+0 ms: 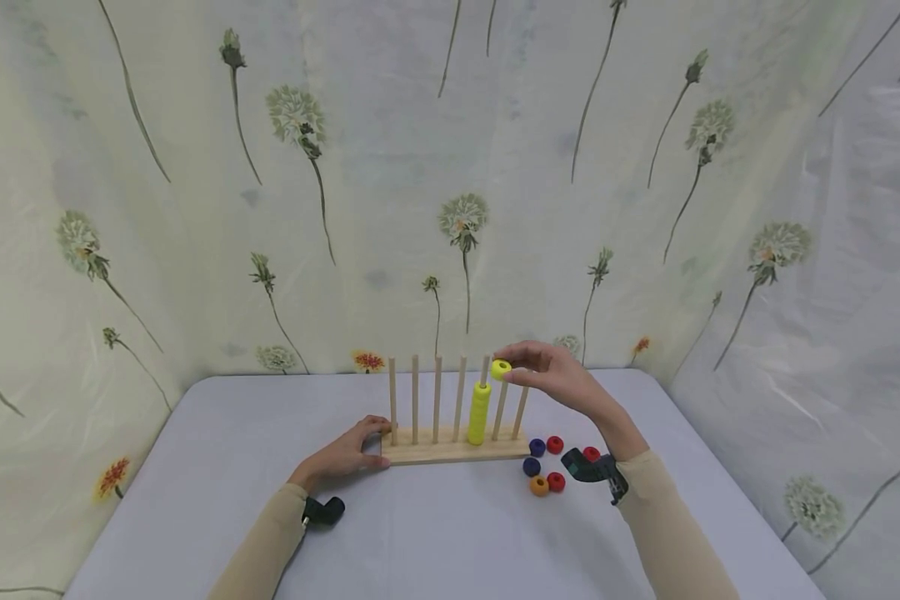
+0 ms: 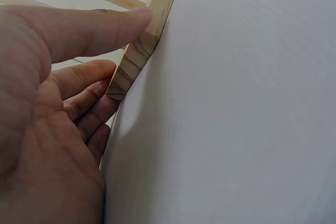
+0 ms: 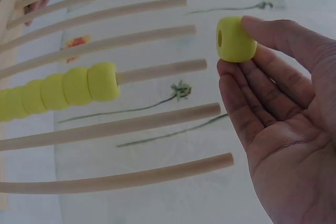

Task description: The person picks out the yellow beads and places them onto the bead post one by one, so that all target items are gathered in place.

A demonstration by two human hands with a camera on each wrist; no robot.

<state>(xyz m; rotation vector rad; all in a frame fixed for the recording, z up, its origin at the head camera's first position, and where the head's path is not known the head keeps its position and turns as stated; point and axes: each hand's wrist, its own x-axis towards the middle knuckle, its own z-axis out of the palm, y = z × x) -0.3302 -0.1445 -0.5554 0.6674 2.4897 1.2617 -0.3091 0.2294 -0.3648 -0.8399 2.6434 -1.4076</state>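
My right hand [image 1: 551, 372] pinches a yellow bead [image 3: 236, 39] between thumb and fingers, its hole showing. The bead is just off the top of a wooden peg [image 3: 163, 70] that carries a stack of yellow beads [image 1: 479, 414]. Seven upright pegs stand in a row on a long wooden base [image 1: 450, 453]; the others are bare. At the base's left end, my left hand [image 1: 351, 450] holds the wood, thumb along the near side and fingers behind, as the left wrist view shows on the end grain [image 2: 131, 66].
Right of the base lie loose beads: blue ones [image 1: 532, 467], red ones [image 1: 555, 445] and an orange one [image 1: 539, 486]. Another red bead [image 1: 591, 454] is partly behind the right wrist camera [image 1: 587, 467]. A white cloth covers the table [image 1: 420, 533], with a flowered curtain [image 1: 375, 208] behind.
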